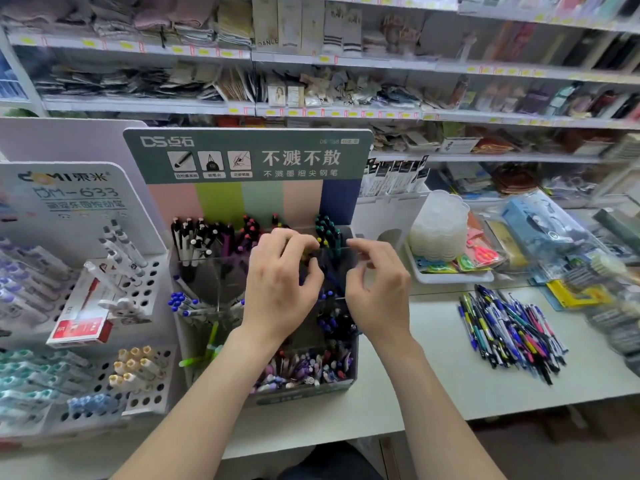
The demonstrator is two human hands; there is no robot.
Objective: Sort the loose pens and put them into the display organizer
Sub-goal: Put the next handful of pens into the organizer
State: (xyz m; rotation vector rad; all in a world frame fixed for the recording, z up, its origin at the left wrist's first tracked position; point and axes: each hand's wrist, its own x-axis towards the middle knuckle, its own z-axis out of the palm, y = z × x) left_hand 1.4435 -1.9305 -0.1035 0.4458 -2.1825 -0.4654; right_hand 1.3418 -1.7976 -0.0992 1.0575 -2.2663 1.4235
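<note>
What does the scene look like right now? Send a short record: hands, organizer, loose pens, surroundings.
organizer: upright on the table, clear compartments partly filled with pens
left hand: over the organizer's middle compartments, fingers curled; grip unconfirmed
right hand: at the organizer's right edge, fingers curled; hold unclear
loose pens: mixed pile on the table, right of the organizer, neither hand touching
rack: white, with holes, left of the organizer, holding markers

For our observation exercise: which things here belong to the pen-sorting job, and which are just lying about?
Part of the job: display organizer, loose pens, left hand, right hand.
Lying about: red box, orange scissors, stack of clear plastic tubs.
</note>
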